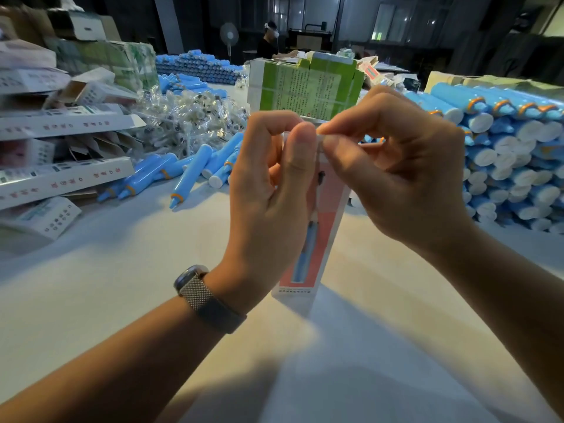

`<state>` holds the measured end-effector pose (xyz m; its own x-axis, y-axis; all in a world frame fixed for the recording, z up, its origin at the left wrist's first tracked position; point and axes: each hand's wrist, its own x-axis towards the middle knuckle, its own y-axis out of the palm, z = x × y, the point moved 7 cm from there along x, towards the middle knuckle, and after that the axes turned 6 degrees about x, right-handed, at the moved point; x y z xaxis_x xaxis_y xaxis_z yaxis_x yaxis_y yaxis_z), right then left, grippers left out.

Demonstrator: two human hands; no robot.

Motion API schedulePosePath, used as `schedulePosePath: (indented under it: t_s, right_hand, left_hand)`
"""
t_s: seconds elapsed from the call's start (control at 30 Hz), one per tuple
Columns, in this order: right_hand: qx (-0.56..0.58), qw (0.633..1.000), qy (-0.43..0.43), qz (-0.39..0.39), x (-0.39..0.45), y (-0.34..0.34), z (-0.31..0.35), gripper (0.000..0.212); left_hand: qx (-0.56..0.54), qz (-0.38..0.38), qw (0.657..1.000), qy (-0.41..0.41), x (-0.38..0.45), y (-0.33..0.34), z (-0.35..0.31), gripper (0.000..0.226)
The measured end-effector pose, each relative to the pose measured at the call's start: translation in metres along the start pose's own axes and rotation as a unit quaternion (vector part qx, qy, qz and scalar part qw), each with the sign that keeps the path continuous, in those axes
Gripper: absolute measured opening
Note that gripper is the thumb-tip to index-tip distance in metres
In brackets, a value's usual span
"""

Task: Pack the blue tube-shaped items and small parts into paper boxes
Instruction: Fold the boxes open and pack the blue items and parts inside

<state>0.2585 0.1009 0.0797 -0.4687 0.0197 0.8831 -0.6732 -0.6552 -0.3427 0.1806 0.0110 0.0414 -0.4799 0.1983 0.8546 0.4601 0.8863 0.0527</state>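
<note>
white table (128,270) in a dim warehouse hall

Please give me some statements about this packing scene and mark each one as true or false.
1. Both hands hold the upright pink and white paper box at its top end. True; the left hand and the right hand meet there.
2. The left wrist is bare. False; it wears a watch with a metal mesh band.
3. Stacked blue plastic tubes with white caps lie to the right. True.
4. The bagged small parts lie to the right of the held box. False; they lie to its left.
5. The box lies flat on the white table. False; it stands on end.
</note>
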Motion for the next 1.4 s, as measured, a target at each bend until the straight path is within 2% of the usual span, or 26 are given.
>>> schedulePosePath:
  t_s: [0.2, 0.33, 0.57, 0.87, 0.97, 1.13, 1.27, 1.4]
  right_hand:
    - [0.027, 0.999, 0.030, 0.019, 0.007, -0.003, 0.000, 0.016]
    - [0.055, 0.995, 0.060, 0.062, 0.011, -0.003, -0.006, 0.013]
    - [0.130, 0.977, 0.103, 0.131, 0.013, -0.002, -0.011, 0.022]
    - [0.111, 0.965, 0.111, 0.210, 0.016, -0.008, -0.001, 0.009]
    - [0.079, 0.965, 0.093, 0.231, 0.017, -0.011, 0.003, 0.016]
    - [0.007, 0.974, 0.077, 0.211, 0.019, -0.012, 0.007, 0.013]
    - [-0.031, 0.984, 0.075, 0.160, 0.021, -0.011, 0.010, 0.013]
    - [-0.062, 0.985, 0.068, 0.145, 0.022, -0.009, 0.012, 0.008]
  left_hand:
    - [-0.024, -0.002, 0.999, -0.022, 0.004, 0.003, -0.001, 0.014]
    - [-0.034, 0.006, 0.999, -0.029, 0.003, 0.003, 0.002, 0.019]
    - [-0.043, 0.026, 0.998, -0.022, 0.000, 0.002, 0.001, 0.013]
    - [-0.008, 0.027, 0.999, 0.041, -0.005, 0.001, -0.006, 0.016]
    - [0.019, 0.041, 0.997, 0.068, -0.004, 0.001, -0.006, 0.021]
    - [0.035, 0.031, 0.996, 0.070, -0.004, 0.000, -0.001, 0.011]
    - [0.028, 0.009, 0.997, 0.075, -0.004, 0.000, -0.003, 0.015]
    - [-0.017, 0.021, 0.998, 0.055, -0.003, 0.005, 0.004, 0.016]
